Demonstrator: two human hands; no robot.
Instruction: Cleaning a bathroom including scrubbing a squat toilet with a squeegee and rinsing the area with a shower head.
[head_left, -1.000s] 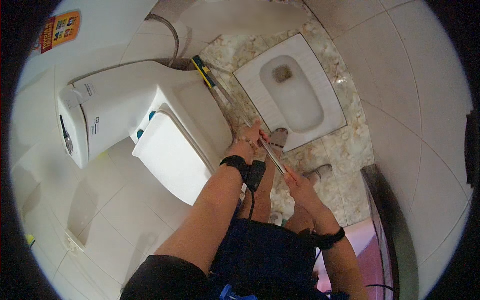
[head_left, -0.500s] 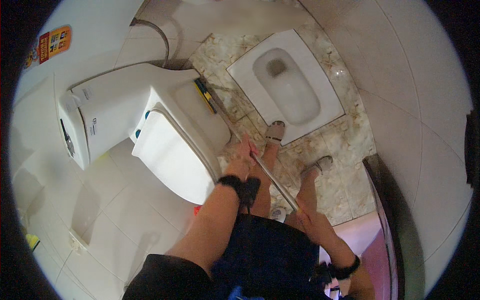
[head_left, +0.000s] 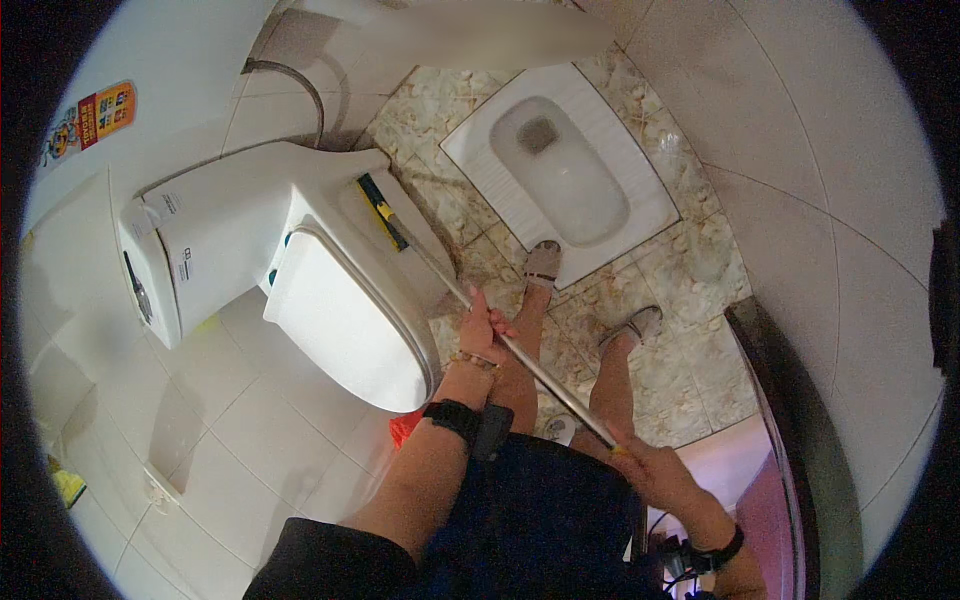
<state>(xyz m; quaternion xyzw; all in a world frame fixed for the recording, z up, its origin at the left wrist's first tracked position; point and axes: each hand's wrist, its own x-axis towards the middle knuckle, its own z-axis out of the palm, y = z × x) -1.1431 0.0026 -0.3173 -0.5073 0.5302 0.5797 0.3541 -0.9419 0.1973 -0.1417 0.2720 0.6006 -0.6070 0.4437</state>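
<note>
A long-handled scrub brush point(head_left: 555, 390) with a silver metal pole slants across the middle. Its narrow yellow and dark green head point(head_left: 382, 212) lies against the white lower side of the toilet point(head_left: 335, 320). My left hand point(head_left: 483, 328) is closed round the pole partway along, beside the front of the toilet. Lower down, near the pole's near end, my right hand point(head_left: 650, 468) is wrapped round it too. The bristles are too small to make out. The toilet's lid is down.
A white squat toilet pan point(head_left: 570, 170) is set in the marbled tile floor point(head_left: 690, 370) ahead, with my feet near its front edge. A dark-edged door point(head_left: 790, 410) stands at the right. A grey hose point(head_left: 300, 80) runs behind the toilet. Something red point(head_left: 403, 430) lies by the toilet's front.
The brush head has moved left, farther onto the toilet's side. Both hands still hold the pole, and my right hand has shifted a little right and down. The view has shifted slightly.
</note>
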